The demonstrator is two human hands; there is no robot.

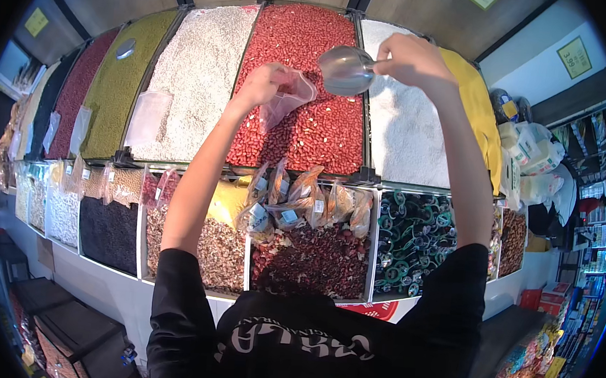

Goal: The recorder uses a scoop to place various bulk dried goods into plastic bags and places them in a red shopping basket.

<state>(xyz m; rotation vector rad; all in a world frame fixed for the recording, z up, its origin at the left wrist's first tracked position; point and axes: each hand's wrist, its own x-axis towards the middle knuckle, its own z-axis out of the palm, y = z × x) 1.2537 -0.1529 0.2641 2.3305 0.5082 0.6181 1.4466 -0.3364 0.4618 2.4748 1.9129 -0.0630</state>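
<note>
My left hand [262, 85] grips the rim of a thin clear plastic bag [279, 107], whose mouth gapes to the right. The bag hangs over a bin of red-skinned peanuts [306, 142]; a little reddish content seems to show near its mouth, though my fingers partly hide it. In my right hand [408, 59] is the handle of a clear plastic scoop [346, 71]. Its bowl is held above the right side of the peanut bin, just right of the bag and apart from it. I cannot tell whether the scoop holds anything.
Left of the peanuts lies a bin of pale grains [201, 66] with an empty-looking plastic bag [148, 117] on it. A white granular bin [407, 133] adjoins on the right. Tied, labelled bags [302, 199] rest along the lower bins. A metal scoop [125, 48] sits in green beans [125, 92].
</note>
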